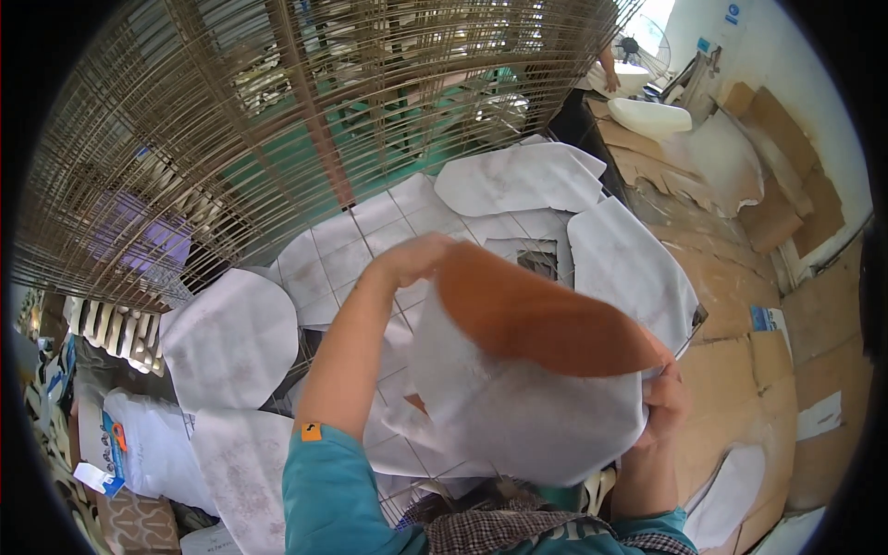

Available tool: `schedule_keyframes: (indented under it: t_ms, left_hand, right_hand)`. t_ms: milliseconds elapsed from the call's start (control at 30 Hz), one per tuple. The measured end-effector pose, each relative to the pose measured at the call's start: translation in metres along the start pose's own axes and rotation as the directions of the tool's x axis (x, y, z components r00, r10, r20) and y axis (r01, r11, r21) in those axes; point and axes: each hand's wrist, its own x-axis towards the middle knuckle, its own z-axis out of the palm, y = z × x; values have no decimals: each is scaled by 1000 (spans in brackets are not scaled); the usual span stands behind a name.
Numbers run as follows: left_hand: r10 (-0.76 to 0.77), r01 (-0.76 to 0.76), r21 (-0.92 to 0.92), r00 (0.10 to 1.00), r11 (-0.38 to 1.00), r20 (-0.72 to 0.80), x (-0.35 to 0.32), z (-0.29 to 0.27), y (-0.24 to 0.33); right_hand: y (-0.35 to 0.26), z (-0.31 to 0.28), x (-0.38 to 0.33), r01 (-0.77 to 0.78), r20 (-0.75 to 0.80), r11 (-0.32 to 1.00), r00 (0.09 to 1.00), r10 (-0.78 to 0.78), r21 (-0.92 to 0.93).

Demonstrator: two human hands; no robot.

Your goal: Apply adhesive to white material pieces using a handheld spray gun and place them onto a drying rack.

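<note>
Both my hands hold a large, rounded leather piece [536, 324], orange-brown on one face and pale grey on the other. Its far part is folded over, so a brown strip shows above the grey. My left hand [421, 259] is closed on its far left edge, the fingers partly hidden. At the right corner, my right hand [664, 402] pinches the edge with curled fingers. Beneath the piece lies a wire mesh rack [407, 319] covered with more pale grey pieces, among them one at the left [231, 338] and one at the far side [518, 178].
Many wire racks [213, 120] stand tilted beyond and to the left. Cardboard [731, 388] covers the surface on the right, with a white basin [649, 117] farther back. Another person's hand [610, 79] shows near a fan [638, 51]. A plastic bag [166, 444] lies at left.
</note>
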Motion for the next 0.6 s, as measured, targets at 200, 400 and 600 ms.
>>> schedule_keyframes:
  t_ms: [200,400,600]
  left_hand:
    - [183,-83,-347,946,934,266,4,64,-6]
    - [346,-275,-478,936,834,64,-17,103,1]
    - [310,-443,-342,872,829,-380,-21,113,89]
  right_hand:
    - [-13,8,-18,18,11,998,1000,-19,54]
    - [-33,5,-28,175,-269,983,946,-182,-48]
    - [-42,-134,-46,-113,-510,802,821,-257,-586]
